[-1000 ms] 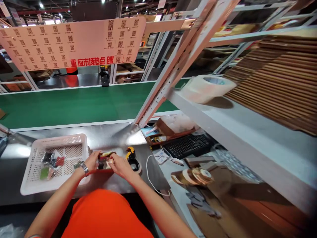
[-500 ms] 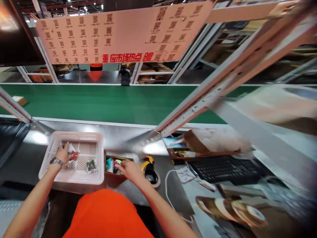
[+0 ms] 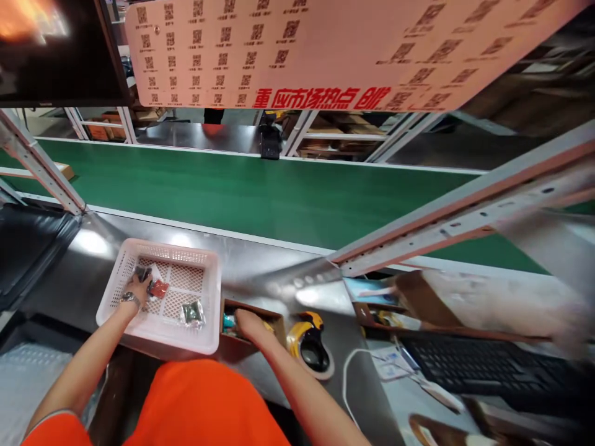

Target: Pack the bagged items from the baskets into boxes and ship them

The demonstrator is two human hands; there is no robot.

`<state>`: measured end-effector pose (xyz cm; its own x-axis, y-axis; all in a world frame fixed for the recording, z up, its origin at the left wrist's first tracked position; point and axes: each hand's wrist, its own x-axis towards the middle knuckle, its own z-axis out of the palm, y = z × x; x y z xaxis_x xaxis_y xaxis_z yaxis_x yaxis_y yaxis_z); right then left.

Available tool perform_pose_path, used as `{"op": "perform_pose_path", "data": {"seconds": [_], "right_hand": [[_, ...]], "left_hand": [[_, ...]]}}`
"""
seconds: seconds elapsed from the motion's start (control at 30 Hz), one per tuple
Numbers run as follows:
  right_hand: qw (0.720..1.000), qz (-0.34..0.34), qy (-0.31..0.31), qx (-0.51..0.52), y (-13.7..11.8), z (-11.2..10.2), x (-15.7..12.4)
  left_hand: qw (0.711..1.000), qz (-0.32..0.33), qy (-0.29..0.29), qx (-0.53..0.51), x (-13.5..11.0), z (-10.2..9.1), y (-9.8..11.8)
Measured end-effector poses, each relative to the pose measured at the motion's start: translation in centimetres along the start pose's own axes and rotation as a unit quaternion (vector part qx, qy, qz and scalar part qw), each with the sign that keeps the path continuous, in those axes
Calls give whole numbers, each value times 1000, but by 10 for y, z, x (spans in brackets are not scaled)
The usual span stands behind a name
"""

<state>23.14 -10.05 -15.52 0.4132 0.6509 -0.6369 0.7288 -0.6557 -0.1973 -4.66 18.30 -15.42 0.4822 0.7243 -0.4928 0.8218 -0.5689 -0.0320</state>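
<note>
My left hand (image 3: pixel 136 288) reaches into a white mesh basket (image 3: pixel 209 297) on the steel bench. Its fingers are closed over small packets there, a dark one and a red one (image 3: pixel 158 288). Another clear packet with green contents (image 3: pixel 192 313) lies loose in the basket. My right hand (image 3: pixel 248 324) rests inside a small brown cardboard box (image 3: pixel 277 319) just right of the basket, pressing on the packets in it. Its fingers are partly hidden by the box wall.
A yellow and black tape dispenser (image 3: pixel 310 341) lies right of the box. A black keyboard (image 3: pixel 483 365), a white cable (image 3: pixel 349 371) and an open carton (image 3: pixel 409 297) sit further right. A green conveyor belt (image 3: pixel 260 192) runs behind the bench, a QR-code board (image 3: pixel 297 49) hangs above.
The view has swung left. My left hand left the cardboard box and went into the basket, closing on packets. My right hand stayed at the box and sank deeper into it.
</note>
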Motion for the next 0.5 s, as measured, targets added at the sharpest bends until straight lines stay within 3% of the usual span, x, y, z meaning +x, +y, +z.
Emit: {"op": "perform_pose_path", "data": {"seconds": [0.2, 0.3, 0.4, 0.5], "right_hand": [[999, -15, -31, -3, 5, -19, -14], [998, -32, 28, -40, 3, -36, -36], [988, -116, 95, -30, -23, -44, -49], [970, -225, 87, -6, -68, -33, -38]], "left_hand": [[999, 30, 24, -7, 5, 6, -9], [999, 44, 29, -15, 7, 8, -12], [998, 52, 28, -21, 12, 6, -15], [998, 57, 23, -21, 16, 0, -17]]}}
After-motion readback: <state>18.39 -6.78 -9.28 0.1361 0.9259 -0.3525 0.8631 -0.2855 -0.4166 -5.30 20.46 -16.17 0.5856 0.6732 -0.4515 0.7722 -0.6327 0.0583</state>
